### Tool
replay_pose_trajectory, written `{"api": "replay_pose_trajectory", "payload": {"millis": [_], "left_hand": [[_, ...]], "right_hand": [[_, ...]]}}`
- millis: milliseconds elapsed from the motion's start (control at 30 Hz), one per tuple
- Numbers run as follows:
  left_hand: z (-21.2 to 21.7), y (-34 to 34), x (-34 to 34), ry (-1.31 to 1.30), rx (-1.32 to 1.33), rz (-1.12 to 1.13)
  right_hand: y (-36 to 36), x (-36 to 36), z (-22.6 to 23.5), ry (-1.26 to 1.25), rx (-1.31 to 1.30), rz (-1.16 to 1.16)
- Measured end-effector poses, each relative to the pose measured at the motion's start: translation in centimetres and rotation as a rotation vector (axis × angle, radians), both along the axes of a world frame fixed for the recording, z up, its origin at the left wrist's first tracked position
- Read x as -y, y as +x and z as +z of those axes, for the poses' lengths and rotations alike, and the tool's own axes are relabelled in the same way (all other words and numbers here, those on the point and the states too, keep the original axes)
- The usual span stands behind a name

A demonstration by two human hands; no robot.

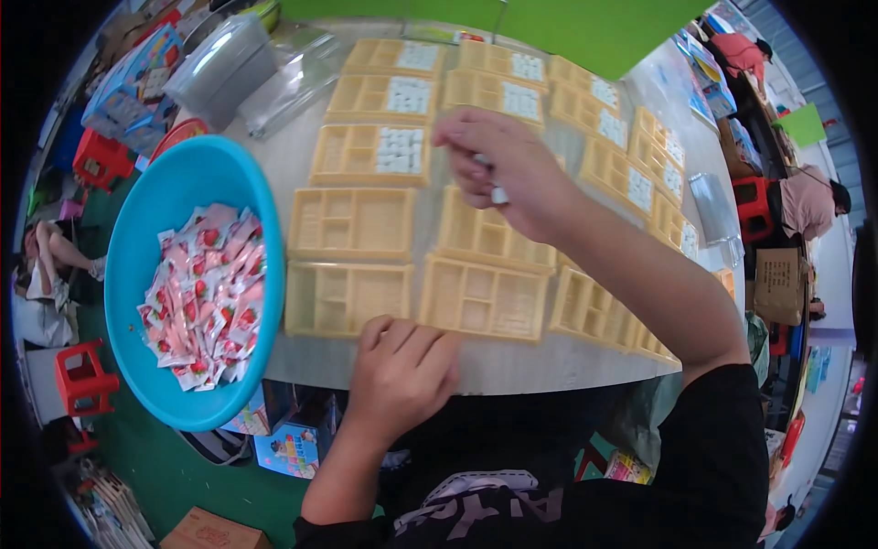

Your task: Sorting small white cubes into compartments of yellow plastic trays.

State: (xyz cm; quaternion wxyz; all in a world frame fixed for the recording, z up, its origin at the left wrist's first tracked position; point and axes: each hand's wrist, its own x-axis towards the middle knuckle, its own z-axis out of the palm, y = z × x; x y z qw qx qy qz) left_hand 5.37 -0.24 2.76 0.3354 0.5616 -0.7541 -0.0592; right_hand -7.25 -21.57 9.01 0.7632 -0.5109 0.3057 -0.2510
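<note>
My right hand [501, 169] hovers over the middle trays, fingers pinched on small white pieces [498, 194]. My left hand [402, 366] rests knuckles-down on the table's near edge, in front of an empty tan compartment tray [347, 297]. Several tan trays [370, 224] lie in rows on the grey table [512, 366]. The far trays [401, 151] hold blocks of white pieces in one compartment; the near ones are empty. A blue basin [155, 201] at my left holds several pink and white sachets [206, 293].
Clear plastic tubs [224, 64] stand at the far left of the table. A green board [594, 27] rises behind the trays. Red stools [82, 375] and boxes [210, 531] sit on the floor at left. Other people [809, 201] are at the right and left.
</note>
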Motion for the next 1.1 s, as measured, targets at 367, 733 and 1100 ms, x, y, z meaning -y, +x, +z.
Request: {"api": "replay_pose_trajectory", "payload": {"millis": [367,733,1100], "left_hand": [[-0.7,0.7,-0.2,-0.052,-0.022,-0.046],[-0.3,0.7,-0.2,-0.073,-0.065,-0.077],[-0.3,-0.3,-0.1,-0.018,0.079,-0.035]], "right_hand": [[9.7,-0.9,-3.1,0.002,0.039,0.064],[-15.8,-0.5,1.8,-0.045,0.22,-0.456],[-32.2,-3.3,-3.5,-0.082,0.009,-0.99]]}}
